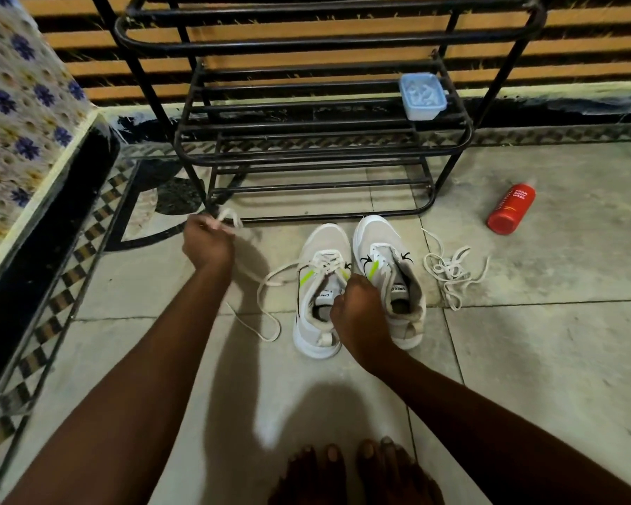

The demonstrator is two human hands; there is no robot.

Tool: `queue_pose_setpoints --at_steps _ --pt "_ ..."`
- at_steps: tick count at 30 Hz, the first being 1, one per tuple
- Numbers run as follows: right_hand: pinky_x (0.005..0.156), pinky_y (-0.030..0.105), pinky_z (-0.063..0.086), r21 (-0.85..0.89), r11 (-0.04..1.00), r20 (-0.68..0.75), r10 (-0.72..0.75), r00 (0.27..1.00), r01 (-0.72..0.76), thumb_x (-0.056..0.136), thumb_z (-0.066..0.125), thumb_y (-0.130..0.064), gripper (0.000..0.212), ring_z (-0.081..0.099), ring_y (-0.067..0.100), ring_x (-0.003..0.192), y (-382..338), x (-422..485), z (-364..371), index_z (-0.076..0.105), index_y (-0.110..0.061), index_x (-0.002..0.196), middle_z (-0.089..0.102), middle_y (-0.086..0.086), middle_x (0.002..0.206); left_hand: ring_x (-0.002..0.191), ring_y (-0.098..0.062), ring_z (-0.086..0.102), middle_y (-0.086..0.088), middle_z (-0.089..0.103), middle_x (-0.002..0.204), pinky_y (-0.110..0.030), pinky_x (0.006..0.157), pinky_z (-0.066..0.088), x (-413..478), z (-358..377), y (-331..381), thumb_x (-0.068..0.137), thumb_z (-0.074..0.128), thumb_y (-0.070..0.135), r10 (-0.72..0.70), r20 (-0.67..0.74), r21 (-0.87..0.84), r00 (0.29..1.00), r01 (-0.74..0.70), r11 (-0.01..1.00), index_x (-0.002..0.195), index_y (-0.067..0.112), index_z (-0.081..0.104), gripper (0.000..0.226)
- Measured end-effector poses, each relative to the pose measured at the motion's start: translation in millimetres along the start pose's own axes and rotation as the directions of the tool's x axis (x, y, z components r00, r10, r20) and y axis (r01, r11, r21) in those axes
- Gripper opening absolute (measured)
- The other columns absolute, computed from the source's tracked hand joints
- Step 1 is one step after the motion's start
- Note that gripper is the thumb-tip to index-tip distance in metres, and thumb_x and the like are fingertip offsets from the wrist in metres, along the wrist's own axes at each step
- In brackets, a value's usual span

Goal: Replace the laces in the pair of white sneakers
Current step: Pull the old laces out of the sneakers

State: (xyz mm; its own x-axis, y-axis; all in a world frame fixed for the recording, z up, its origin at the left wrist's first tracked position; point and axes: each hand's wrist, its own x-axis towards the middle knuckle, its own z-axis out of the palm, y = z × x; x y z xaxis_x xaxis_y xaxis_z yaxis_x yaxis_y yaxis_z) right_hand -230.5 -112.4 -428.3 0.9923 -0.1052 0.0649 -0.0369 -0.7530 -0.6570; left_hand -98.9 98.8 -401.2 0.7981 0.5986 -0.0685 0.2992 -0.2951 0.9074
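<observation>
Two white sneakers stand side by side on the tiled floor, toes pointing away from me. The left sneaker (pixel 316 249) still carries a white lace (pixel 270 282) in its eyelets, and its loose ends trail to the left. My left hand (pixel 206 244) is raised left of the shoes, closed on one end of that lace. My right hand (pixel 357 311) grips the collar of the left sneaker where the two shoes meet. The right sneaker (pixel 387 246) has no lace. A loose white lace (pixel 450 271) lies in a tangle on the floor to its right.
A black metal shoe rack (pixel 306 147) stands just behind the sneakers, with a pale blue plastic box (pixel 422 96) on a shelf. A red bottle (pixel 510 209) lies on the floor at the right. A patterned cloth (pixel 19 103) hangs at left. My bare feet (pixel 354 472) are at the bottom.
</observation>
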Motion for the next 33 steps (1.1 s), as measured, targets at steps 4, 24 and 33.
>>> queue_pose_setpoints --at_steps 4,24,33 --pt "0.073 0.034 0.039 0.023 0.999 0.017 0.026 1.000 -0.027 0.090 0.051 -0.006 0.011 0.057 0.037 0.086 -0.7 4.5 0.6 0.057 0.003 0.089 0.057 0.024 0.091 0.083 -0.032 0.072 -0.014 0.072 0.085 -0.054 0.084 0.060 13.5 -16.3 -16.9 0.093 0.057 0.001 0.085 0.250 0.052 0.965 -0.101 0.994 0.085 0.010 0.060 0.013" --pt "0.091 0.040 0.039 -0.400 0.828 0.317 -0.276 0.907 0.392 0.080 0.053 -0.004 0.027 0.053 0.037 0.103 -9.6 74.2 -11.6 0.056 -0.002 0.107 0.051 0.019 0.117 0.143 -0.020 0.041 -0.001 0.044 0.156 -0.039 0.108 0.037 -63.4 9.6 -44.9 0.090 0.054 0.071 0.375 0.867 0.198 0.328 -0.918 0.344 0.154 0.017 0.038 0.085" --pt "0.076 0.037 0.045 0.346 0.931 -0.133 0.170 0.976 -0.115 0.080 0.051 0.014 0.014 0.062 0.030 0.080 -7.7 73.8 -13.1 0.058 0.003 0.083 0.066 0.015 0.080 0.147 -0.013 0.034 0.003 0.039 0.160 -0.040 0.112 0.033 -81.7 9.5 -49.2 0.083 0.035 0.074 0.379 0.828 0.310 0.414 -0.900 0.305 0.155 0.020 0.037 0.090"
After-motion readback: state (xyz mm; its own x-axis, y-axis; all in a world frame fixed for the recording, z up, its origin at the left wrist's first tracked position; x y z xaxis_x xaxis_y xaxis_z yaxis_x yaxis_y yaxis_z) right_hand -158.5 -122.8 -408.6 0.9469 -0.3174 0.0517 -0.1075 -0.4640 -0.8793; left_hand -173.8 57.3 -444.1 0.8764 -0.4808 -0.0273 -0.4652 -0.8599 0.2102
